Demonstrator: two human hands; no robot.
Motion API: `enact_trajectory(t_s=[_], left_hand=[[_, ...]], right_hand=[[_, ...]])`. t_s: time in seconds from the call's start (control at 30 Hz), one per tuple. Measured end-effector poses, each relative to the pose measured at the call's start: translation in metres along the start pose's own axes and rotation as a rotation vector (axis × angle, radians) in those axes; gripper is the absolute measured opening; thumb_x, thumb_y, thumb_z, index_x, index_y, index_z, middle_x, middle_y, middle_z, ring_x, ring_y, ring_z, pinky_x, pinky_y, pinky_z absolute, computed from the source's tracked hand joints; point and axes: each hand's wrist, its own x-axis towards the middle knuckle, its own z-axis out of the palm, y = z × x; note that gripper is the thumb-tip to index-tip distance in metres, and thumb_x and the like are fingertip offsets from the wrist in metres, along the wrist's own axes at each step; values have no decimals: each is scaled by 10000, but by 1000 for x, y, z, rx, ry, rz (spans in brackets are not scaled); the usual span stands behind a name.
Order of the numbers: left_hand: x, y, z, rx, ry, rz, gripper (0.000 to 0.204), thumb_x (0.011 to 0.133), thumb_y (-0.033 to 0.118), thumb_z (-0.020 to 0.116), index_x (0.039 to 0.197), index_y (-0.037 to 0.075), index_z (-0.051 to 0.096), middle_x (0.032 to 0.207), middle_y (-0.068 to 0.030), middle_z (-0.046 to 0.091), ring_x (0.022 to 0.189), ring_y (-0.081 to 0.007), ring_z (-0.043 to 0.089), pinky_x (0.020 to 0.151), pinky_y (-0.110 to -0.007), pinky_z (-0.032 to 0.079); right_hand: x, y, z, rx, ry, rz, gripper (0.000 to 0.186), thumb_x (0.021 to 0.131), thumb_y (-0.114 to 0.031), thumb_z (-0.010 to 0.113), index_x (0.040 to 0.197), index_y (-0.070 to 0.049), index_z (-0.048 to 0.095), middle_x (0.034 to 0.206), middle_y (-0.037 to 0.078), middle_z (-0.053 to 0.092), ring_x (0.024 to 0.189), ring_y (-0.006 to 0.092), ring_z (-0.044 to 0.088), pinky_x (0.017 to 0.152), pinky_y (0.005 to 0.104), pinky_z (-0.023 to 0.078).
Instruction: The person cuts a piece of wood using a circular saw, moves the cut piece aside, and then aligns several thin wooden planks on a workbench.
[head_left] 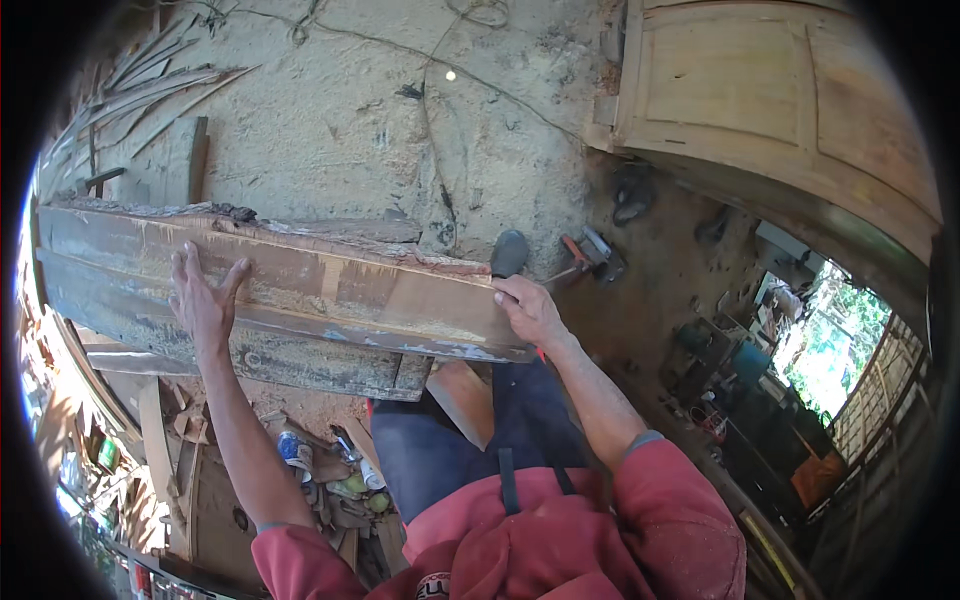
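Note:
A long wooden board [375,288] with a rough bark edge on its far side lies across in front of me, over a weathered timber [320,370]. My left hand [205,300] rests on the board's top toward its left part, fingers spread and wrapped around nothing. At the right end, my right hand [532,312] grips the board's corner, with the fingers curled at the edge. The underside of that grip is hidden. A small red thing shows just below the right hand, too little of it to name.
A dark shoe [510,253] shows beyond the board's right end, beside an orange and grey tool [590,252]. Cords [430,130] run over the dusty ground. A panelled wooden piece [720,80] stands far right. Wood strips [150,95] lie far left; scraps and cans [295,450] lie near left.

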Motion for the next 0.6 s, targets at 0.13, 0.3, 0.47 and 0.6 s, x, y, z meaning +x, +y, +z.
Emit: enact_trajectory(t_s=[0.13,0.3,0.47,0.6], left_hand=[[0,2,-5,-5,-16,4,1050,778,643,762,1545,38,376,1598,-223,341,1454,-400,365,1176,-554,277],[2,6,-7,-10,-53,-4,1080,762,681,753,1549,47,373,1604,-254,314,1477,-415,326,1201,-558,263],[1,4,-5,9,-21,9,1080,756,636,784,1532,5,377,1585,-268,337,1438,-428,379,1179,-544,294],[-4,-1,-2,44,-77,-5,1167,714,730,750,1554,26,348,1591,-288,315,1458,-455,339,1207,-553,251]], right_hand=[[1,-1,1,17,-13,6,246,934,-92,616,1151,-4,692,1037,177,684,1008,358,667,885,417,515],[1,-2,-2,49,-21,25,256,926,-72,621,1163,-8,690,1033,174,688,1005,347,669,887,405,511],[4,-6,-3,64,-16,2,239,905,-44,639,1133,9,685,989,168,686,959,332,674,860,387,509],[6,10,4,19,-47,-45,220,902,-52,639,1106,20,678,966,174,683,923,343,671,838,395,516]])
